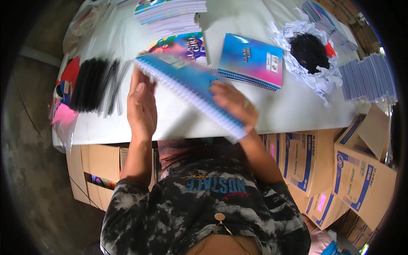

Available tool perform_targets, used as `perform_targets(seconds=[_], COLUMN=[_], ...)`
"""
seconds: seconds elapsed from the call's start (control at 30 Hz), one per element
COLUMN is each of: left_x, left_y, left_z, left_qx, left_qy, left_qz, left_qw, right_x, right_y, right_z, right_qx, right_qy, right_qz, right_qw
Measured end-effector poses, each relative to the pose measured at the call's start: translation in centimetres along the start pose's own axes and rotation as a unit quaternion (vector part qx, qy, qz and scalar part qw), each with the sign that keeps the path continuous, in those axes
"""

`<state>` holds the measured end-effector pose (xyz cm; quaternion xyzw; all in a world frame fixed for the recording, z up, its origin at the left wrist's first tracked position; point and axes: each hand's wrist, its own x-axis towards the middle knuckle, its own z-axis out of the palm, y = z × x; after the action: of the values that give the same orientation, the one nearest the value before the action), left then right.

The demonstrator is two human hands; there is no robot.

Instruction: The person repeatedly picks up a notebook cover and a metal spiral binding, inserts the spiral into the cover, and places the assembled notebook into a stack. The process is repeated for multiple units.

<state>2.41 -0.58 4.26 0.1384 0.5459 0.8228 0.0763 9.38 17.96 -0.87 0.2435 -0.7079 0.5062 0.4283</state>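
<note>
Spiral notebook (191, 80), blue cover, one: held aslant above the near edge of the white table (178, 123). Right hand (234, 104): gripping its right end. Left hand (142, 102): at its left end, thumb raised; cannot tell whether the fingers grip, owing to blur. Risks, as judged: notebook slipping if the right hand alone bears it; spiral bending if knocked. Cardboard boxes (299, 159): below the table edge, right. Black coils (91, 87): bundled, left of the left hand, in the way of a wide leftward swing. Notebook stack (255, 59): beyond the right hand, likewise obstructing. Tangled black wire (309, 53): on crumpled paper (312, 83), right. Stacked books (170, 17): far side.
</note>
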Motion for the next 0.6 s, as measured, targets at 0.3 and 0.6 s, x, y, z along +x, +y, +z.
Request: perform_targets(seconds=[0.3, 0.6], left_x=[1.7, 8.3], left_y=[-8.8, -3.7], left_z=[-6.6, -20.2], left_qx=[0.566, 0.822], left_qy=[-0.135, 0.206], left_qz=[0.040, -0.051], left_qw=[0.813, 0.528], right_x=[-2.7, -2.2], right_y=[1.9, 0.8], right_z=[-2.7, -2.8], right_qx=[0.115, 0.072], right_qy=[-0.004, -0.059], right_qz=[0.382, 0.296], right_qw=[0.917, 0.951])
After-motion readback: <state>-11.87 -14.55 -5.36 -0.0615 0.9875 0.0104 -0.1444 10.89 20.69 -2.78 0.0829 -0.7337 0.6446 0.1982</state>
